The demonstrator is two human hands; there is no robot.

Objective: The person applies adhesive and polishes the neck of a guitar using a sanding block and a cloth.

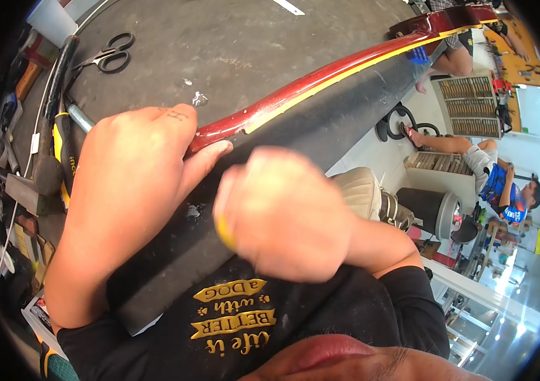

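My left hand (133,152) is closed round the near end of a long, glossy dark red guitar neck (321,76), its thumb pressed along the near side. A strip of yellow tape (340,79) runs along the neck's lower edge and stops a little short of that hand. Curled into a fist, my right hand (289,216) is in front of my shirt, apart from the neck and smeared by motion. A small yellow piece (224,232), the colour of the tape, shows at its fingers. The far end of the neck widens (435,24) at the upper right.
Black-handled scissors (108,58) lie on the dark worktable (232,38). Several tools, among them a hammer (47,171), crowd the left side. Below the table's right edge are a beige bag (354,187) and a black bin (429,209). A person (502,184) sits farther right.
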